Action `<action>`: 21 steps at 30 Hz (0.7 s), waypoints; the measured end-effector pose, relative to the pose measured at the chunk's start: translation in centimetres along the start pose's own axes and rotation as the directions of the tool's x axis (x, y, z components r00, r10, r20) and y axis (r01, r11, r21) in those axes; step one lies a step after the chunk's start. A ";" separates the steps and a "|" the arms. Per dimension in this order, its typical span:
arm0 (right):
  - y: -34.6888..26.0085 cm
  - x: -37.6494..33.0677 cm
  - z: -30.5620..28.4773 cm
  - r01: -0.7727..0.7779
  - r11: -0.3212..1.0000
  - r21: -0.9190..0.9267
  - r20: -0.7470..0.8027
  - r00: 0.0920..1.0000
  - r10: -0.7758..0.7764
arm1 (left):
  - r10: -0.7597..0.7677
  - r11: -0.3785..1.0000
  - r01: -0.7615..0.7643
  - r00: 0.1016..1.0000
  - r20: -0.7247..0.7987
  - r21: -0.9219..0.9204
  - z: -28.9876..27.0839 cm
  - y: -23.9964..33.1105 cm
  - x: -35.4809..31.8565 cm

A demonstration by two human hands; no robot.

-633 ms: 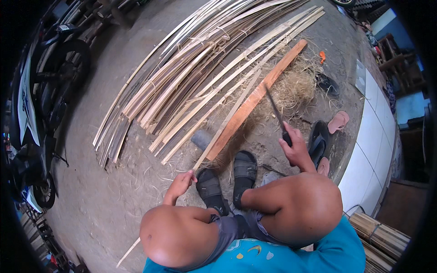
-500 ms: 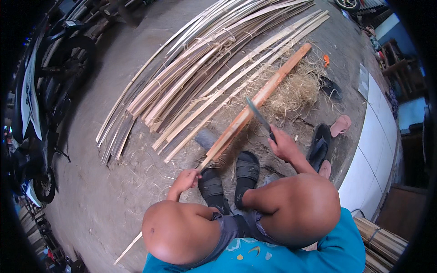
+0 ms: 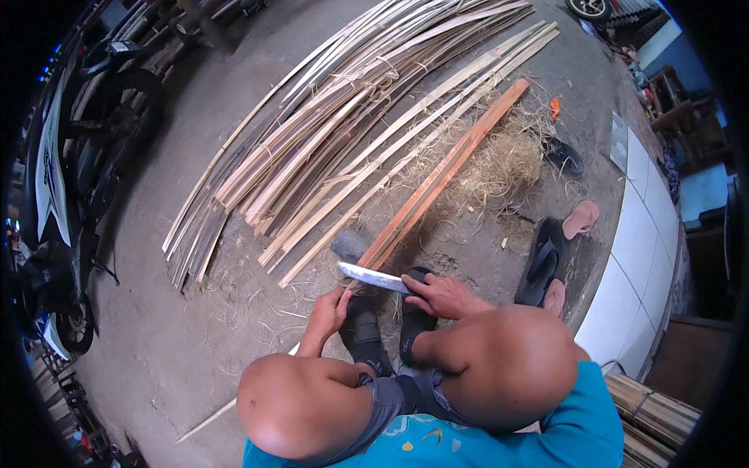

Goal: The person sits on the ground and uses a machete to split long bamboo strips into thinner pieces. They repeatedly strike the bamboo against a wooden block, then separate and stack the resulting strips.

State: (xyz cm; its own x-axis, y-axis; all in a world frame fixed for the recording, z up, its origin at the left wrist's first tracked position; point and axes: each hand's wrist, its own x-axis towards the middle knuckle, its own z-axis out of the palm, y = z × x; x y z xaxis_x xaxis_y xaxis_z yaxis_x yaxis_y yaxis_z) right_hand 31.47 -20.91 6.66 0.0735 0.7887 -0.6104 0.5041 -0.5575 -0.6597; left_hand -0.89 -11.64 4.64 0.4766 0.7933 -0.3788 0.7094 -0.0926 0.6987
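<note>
The right hand [image 3: 443,295] is clamped on the handle of a machete [image 3: 373,276], its blade lying crosswise on the near end of a long bamboo slat [image 3: 437,178]. The left hand [image 3: 329,310] pinches that slat end just beside the blade tip. The slat runs away over a heap of straw-coloured shavings [image 3: 499,160], beside a fan of split bamboo strips [image 3: 328,148]. Black sandals [image 3: 390,331] sit under the hands. A motorcycle [image 3: 62,187] stands far left.

The single head view looked steeply down from close above the knees [image 3: 499,366], facing the ground toward twelve o'clock.
</note>
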 end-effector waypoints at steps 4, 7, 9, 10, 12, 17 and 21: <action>5.7 2.4 -9.2 -0.058 0.937 -0.344 -0.587 0.792 -0.166 | 0.016 1.000 -0.016 1.000 0.006 0.009 -1.5 -1.4 -2.0; 6.8 3.1 -12.2 -0.274 0.918 -0.287 -0.734 0.678 -0.027 | -0.031 0.993 0.036 0.998 0.047 -0.109 -2.1 -4.7 -2.6; 6.5 2.1 -11.5 -0.165 0.950 -0.264 -0.694 0.717 -0.068 | -0.088 0.973 0.129 0.974 0.208 -0.193 -2.7 -4.9 -1.3; 4.6 1.9 -7.9 -0.033 0.960 -0.279 -0.557 0.819 -0.134 | -0.107 0.963 0.160 0.966 0.237 -0.218 -2.8 -4.9 -0.8; 1.9 1.6 -1.9 0.207 0.939 -0.276 -0.261 0.924 -0.281 | -0.132 0.941 0.214 0.945 0.299 -0.263 -2.6 -5.2 0.6; 4.7 2.2 -2.5 0.158 0.911 -0.381 -0.370 0.877 -0.307 | -0.234 0.943 0.295 0.918 0.319 -0.157 -5.0 -8.6 -2.3; 3.8 2.1 -0.8 0.194 0.944 -0.266 -0.377 0.881 -0.287 | -0.250 0.872 0.377 0.891 0.378 -0.312 -3.8 -5.4 -0.6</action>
State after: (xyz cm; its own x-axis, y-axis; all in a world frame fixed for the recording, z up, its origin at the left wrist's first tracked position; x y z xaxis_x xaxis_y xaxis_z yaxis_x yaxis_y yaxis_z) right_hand 34.26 -21.14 3.26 0.2447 0.9522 -0.1829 0.7190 -0.3048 -0.6246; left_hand -6.98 -9.34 3.47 0.4439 0.5027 -0.7418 0.6361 0.4063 0.6560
